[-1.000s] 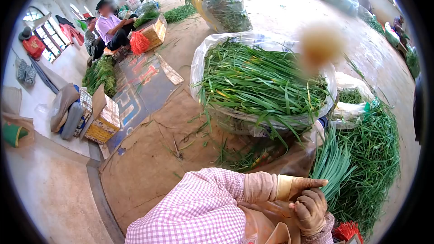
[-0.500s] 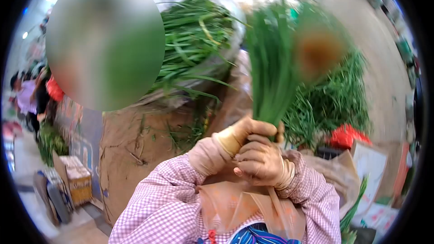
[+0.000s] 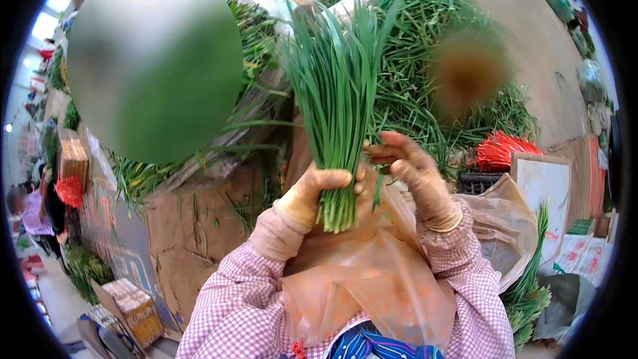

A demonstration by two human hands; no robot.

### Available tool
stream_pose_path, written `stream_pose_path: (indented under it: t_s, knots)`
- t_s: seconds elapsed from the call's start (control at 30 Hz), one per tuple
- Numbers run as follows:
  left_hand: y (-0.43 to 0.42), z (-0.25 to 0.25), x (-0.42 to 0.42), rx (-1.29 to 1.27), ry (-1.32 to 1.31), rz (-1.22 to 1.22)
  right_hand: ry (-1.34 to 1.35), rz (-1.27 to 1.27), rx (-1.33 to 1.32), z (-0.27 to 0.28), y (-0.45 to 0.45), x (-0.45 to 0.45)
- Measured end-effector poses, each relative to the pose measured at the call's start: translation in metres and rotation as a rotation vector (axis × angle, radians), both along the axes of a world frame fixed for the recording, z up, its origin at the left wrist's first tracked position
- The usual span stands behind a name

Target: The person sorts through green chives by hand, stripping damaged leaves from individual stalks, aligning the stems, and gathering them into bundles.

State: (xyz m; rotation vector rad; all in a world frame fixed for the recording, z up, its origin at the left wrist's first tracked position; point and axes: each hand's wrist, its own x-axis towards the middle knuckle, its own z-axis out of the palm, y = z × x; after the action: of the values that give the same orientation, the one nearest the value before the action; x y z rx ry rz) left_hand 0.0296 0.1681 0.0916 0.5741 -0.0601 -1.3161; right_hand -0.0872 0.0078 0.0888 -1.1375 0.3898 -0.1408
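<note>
A bunch of garlic chives (image 3: 339, 106) stands upright in front of me, its leaf tips up and its pale cut ends pointing down. My left hand (image 3: 314, 189), in a thin yellowish glove, is wrapped round the bunch near its base, thumb across the front. To the right of the stems my right hand (image 3: 417, 171), also gloved, has its fingers apart. A thin green leaf (image 3: 377, 193) hangs just below its fingertips; whether they touch it I cannot tell.
A heap of loose green leaves (image 3: 425, 46) lies behind the bunch. Red ties (image 3: 505, 153) sit at the right beside a white board (image 3: 541, 193). Cardboard (image 3: 179, 226) covers the surface at left. A person in a purple top (image 3: 38, 216) stands far left. Blurred patches hide parts of the view.
Both hands were closed together around the stems; now my right hand has let go and opened. The bunch has moved left and its cut ends show below my left hand.
</note>
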Motion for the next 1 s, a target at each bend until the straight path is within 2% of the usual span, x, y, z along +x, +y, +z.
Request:
stream_pose_path:
  t_s: [0.1, 0.17, 0.2, 0.23, 0.3, 0.37, 0.43, 0.5, 0.57, 0.63, 0.67, 0.73, 0.83, 0.87, 0.9, 0.97, 1.0]
  knots:
    - [0.008, 0.017, 0.007, 0.148, -0.114, -0.081, -0.114, 0.032, 0.071, 0.008, 0.025, 0.023]
    - [0.015, 0.035, 0.009, 0.19, -0.152, -0.206, -0.065, -0.011, 0.14, -0.009, 0.04, 0.034]
    - [0.027, 0.009, 0.013, 0.343, -0.292, -0.253, -0.01, -0.033, 0.208, -0.015, 0.046, 0.037]
    - [0.035, -0.002, 0.019, 0.353, -0.289, -0.268, -0.008, -0.047, 0.22, -0.014, 0.05, 0.04]
    - [0.049, -0.014, 0.03, 0.297, -0.606, -0.425, -0.062, -0.138, 0.632, -0.009, 0.052, 0.047]
    - [0.066, -0.023, 0.04, 0.329, -0.636, -0.537, -0.031, -0.231, 0.69, -0.022, 0.041, 0.046]
    - [0.081, -0.032, 0.043, 0.383, -0.645, -0.647, -0.119, -0.278, 0.724, -0.036, 0.013, 0.045]
    - [0.088, -0.034, 0.043, 0.406, -0.694, -0.661, -0.206, -0.347, 0.542, -0.029, -0.015, 0.041]
    - [0.095, -0.042, 0.041, 0.462, -0.872, -0.595, -0.256, -0.513, 0.327, -0.02, -0.044, 0.037]
    - [0.099, -0.041, 0.037, 0.476, -0.898, -0.559, -0.387, -0.602, 0.021, -0.01, -0.078, 0.022]
    - [0.101, -0.041, 0.038, 0.506, -0.941, -0.535, -0.251, -0.693, -0.531, -0.018, -0.108, 0.01]
    - [0.102, -0.039, 0.039, 0.54, -0.968, -0.501, -0.078, -0.752, -1.083, -0.02, -0.131, -0.013]
    - [0.112, -0.055, 0.045, 0.504, -1.101, -0.578, -0.525, -0.665, 0.229, -0.002, -0.128, -0.046]
    - [0.114, -0.059, 0.045, 0.517, -1.064, -0.581, -0.524, -0.679, 0.231, -0.004, -0.123, -0.05]
    - [0.114, -0.066, 0.046, 0.516, -1.065, -0.595, -0.433, -0.709, 0.057, -0.005, -0.116, -0.052]
    - [0.116, -0.073, 0.05, 0.499, -1.088, -0.633, -0.339, -0.731, -0.112, -0.003, -0.1, -0.052]
    - [0.116, -0.072, 0.051, 0.498, -1.097, -0.642, -0.266, -0.644, -0.098, 0.0, -0.09, -0.05]
